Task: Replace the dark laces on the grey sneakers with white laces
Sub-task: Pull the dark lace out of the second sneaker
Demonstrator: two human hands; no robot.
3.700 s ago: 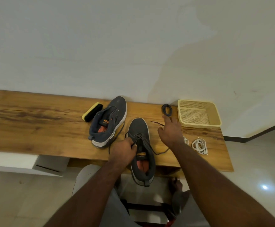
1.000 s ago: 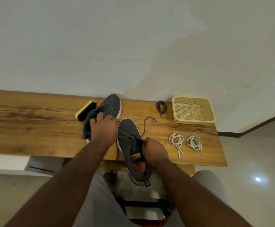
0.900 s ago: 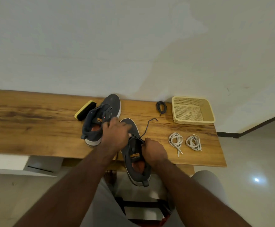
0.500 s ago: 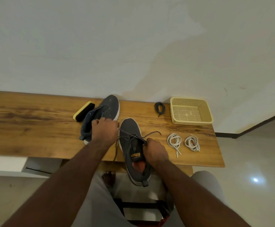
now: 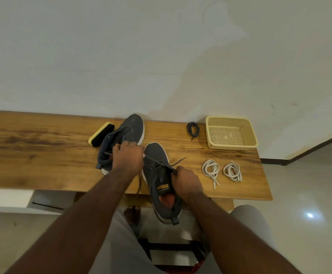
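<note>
Two grey shoes sit on the wooden table (image 5: 32, 155). The near shoe (image 5: 162, 180) lies with its toe on the table and its heel hanging past the front edge, toward the person. It has a dark lace (image 5: 157, 162) in it, partly pulled loose. The far shoe (image 5: 125, 133) lies just behind it to the left, near the wall, tipped on its side.

The left hand (image 5: 127, 157) is closed, fingers curled, and pinches the dark lace. It is held up over the heel end of the far shoe. The lace runs tight from this hand across to the near shoe. The left arm reaches up from the bottom left.

The right hand (image 5: 187, 182) is also closed. It grips the right side of the near shoe by the tongue, and the lace passes under its fingers. A loose end of the lace sticks out to the right past this hand. The right arm comes in from the bottom right.

Two white laces lie in small bundles to the right of the near shoe: one (image 5: 210, 170) closer to it, one (image 5: 232, 172) further right. They are side by side and not touching.

A coiled dark lace (image 5: 193, 129) lies near the wall. Just right of it is a yellow basket (image 5: 210, 131). A brush (image 5: 101, 134) with a yellow back lies left of the far shoe, touching it.
</note>
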